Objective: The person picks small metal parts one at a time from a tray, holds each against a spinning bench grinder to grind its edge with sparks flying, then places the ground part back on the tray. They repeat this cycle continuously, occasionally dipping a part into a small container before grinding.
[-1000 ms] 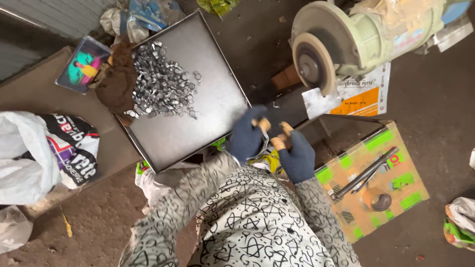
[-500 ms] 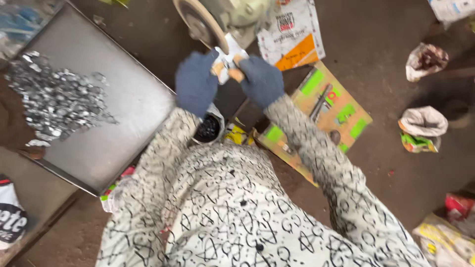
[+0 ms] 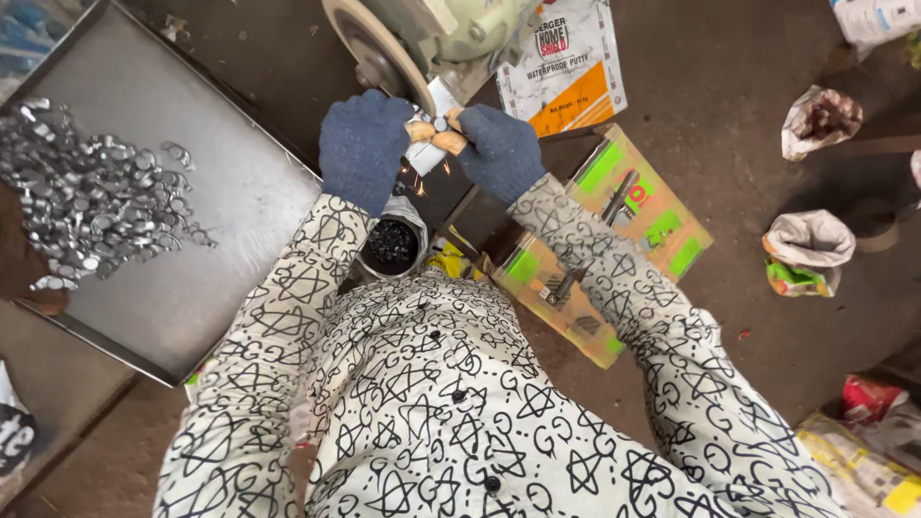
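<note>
**Both gloved hands press a small metal piece to the grinding wheel**

Head view: compared with half a second ago, the hands sit slightly lower in the picture and orange sparks now fall beneath them. The left hand [image 3: 363,146] and right hand [image 3: 499,151], both in blue knit gloves, are closed around a small metal piece [image 3: 429,144], fingertips pinching it against the rim of the grinding wheel [image 3: 376,50]. A large grey metal tray [image 3: 206,249] on the floor holds a heap of shiny metal pieces [image 3: 91,197] toward its left edge. A small round container [image 3: 393,245] below the hands holds dark grit. A flat cardboard box [image 3: 614,240] beside the right arm carries long tools
</note>
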Available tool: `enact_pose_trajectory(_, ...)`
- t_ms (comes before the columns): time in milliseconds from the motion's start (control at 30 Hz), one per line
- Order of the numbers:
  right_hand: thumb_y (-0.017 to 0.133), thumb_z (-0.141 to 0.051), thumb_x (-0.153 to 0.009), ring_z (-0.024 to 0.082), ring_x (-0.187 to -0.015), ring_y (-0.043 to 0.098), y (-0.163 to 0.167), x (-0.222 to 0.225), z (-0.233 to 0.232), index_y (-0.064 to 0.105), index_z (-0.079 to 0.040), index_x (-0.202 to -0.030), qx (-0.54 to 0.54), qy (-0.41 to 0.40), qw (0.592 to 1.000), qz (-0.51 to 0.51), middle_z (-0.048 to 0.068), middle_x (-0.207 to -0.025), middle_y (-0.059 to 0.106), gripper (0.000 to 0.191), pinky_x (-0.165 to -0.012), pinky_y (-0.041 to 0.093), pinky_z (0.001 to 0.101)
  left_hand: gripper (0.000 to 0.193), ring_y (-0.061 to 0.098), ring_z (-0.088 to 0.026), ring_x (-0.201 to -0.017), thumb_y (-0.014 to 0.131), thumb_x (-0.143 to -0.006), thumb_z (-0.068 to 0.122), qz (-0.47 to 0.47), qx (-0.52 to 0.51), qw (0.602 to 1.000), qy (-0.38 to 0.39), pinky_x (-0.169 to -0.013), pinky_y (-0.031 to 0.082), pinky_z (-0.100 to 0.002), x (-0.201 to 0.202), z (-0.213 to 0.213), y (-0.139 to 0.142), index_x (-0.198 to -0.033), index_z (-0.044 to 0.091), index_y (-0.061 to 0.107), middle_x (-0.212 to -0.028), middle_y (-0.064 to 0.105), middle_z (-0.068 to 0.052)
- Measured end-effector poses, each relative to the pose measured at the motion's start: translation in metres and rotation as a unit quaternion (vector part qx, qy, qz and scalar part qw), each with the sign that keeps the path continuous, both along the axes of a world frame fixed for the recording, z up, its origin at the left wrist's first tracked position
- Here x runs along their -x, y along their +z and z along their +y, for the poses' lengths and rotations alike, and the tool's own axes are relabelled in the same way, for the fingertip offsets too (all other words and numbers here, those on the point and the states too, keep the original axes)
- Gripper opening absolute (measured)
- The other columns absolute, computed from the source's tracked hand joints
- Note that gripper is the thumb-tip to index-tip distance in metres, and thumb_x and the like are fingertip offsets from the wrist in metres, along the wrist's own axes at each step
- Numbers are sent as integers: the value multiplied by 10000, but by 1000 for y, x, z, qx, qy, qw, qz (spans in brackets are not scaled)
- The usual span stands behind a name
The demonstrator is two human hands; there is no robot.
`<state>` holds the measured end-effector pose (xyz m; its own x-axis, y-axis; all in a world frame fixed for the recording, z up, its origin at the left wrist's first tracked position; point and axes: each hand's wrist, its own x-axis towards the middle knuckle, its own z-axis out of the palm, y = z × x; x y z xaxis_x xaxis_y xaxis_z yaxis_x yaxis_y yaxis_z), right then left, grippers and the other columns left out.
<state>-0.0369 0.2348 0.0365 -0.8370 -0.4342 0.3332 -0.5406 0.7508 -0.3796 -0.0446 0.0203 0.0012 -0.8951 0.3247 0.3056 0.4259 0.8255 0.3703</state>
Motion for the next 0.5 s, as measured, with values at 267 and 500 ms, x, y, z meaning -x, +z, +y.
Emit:
enact_pose_trajectory(267, 785, -175, -910, 350, -877, 656, 14, 64, 21, 693, -86, -1157, -39, 218, 972, -79, 118, -930, 648, 278, -725, 518, 449, 302, 653, -260, -734, 696, -905, 272, 31, -63, 997, -14, -656, 467, -439, -15, 6, -20, -1145, 91, 668, -838, 652, -66)
enact_pose_trajectory(500, 773, -264, -1008, 155, -852, 612, -26, -40, -22, 613, -74, -1143, 506, -187, 811, -226, 12, -951, 641, 283, -733, 539, 330, 267, 683, -328, -852, 688, -919, 289, -120, -115, 985, -41, -733, 496, -494, -21, -8, 13, -1131, 129, 662, -917, 691, -126)
